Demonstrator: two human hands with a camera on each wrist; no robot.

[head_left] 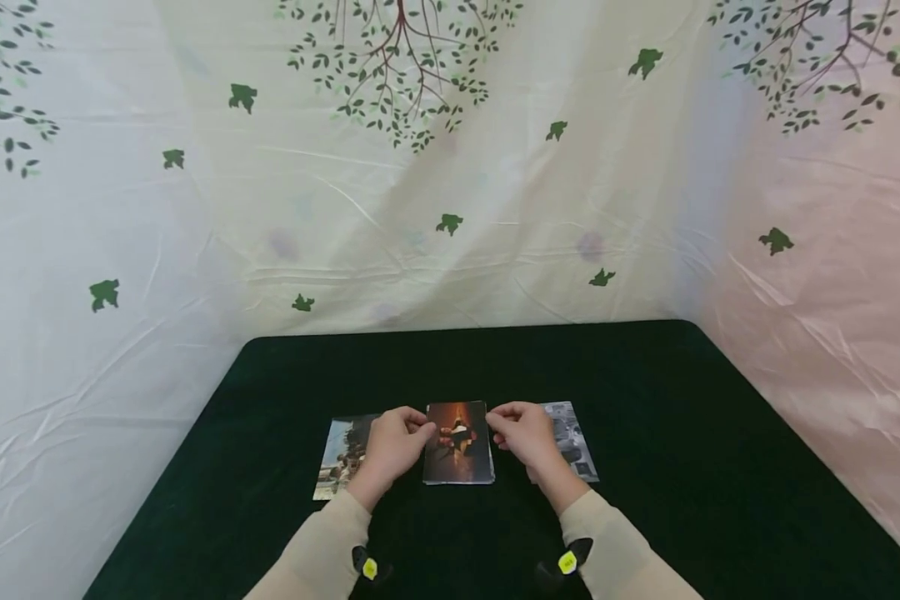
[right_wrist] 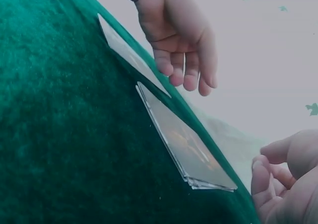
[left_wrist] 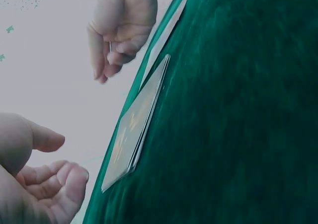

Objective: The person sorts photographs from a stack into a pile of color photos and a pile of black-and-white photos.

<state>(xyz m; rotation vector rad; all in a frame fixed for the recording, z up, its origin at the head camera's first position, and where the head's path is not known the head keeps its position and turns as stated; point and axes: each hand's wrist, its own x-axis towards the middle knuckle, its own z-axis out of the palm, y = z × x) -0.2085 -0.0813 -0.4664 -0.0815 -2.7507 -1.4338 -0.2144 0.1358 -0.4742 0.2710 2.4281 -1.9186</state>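
A small stack of photo prints (head_left: 459,450) lies in front of me on the dark green cloth, its top picture dark with an orange glow. Several stacked edges show in the left wrist view, where the stack (left_wrist: 134,127) lies apart from both hands. My left hand (head_left: 396,442) hovers by its left side, thumb and bent fingers apart with nothing between them. On the other side is my right hand (head_left: 528,433), loosely curled; in the right wrist view its thumb and index finger (right_wrist: 259,177) come close together, and no print shows between them.
A colour photo print (head_left: 337,454) lies to the left, partly under my left hand and forearm. To the right lies a greyish photo print (head_left: 573,442), partly hidden by my right hand. Behind the table (head_left: 457,358) hangs a pale curtain (head_left: 495,275) with leaf patterns.
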